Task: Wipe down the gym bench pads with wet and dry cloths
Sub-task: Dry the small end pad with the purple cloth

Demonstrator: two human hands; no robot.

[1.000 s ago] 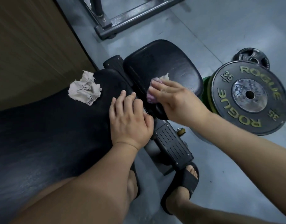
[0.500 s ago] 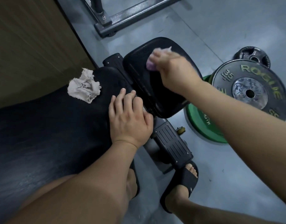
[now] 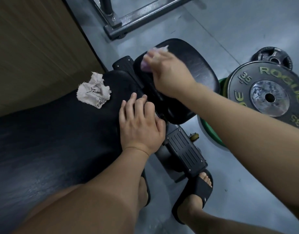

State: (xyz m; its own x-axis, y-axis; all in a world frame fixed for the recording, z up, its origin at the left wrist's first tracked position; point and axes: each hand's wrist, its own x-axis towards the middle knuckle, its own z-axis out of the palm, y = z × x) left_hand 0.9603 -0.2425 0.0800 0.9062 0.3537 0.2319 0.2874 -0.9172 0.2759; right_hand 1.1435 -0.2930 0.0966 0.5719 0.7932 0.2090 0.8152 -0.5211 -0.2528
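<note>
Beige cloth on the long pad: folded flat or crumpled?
Crumpled. The beige cloth lies bunched in irregular creases on the long pad, with frayed edges sticking out.

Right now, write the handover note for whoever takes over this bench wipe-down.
Right hand: holds the pinkish cloth against the seat pad, blurred mid-wipe.
Left hand: flat on the end of the long pad, holding nothing.
Beige cloth: lies crumpled on the long pad, untouched.
Done: cannot tell which pads are finished, nor which cloth is wet.
Left: finish the seat pad, then follow with the other cloth.
</note>
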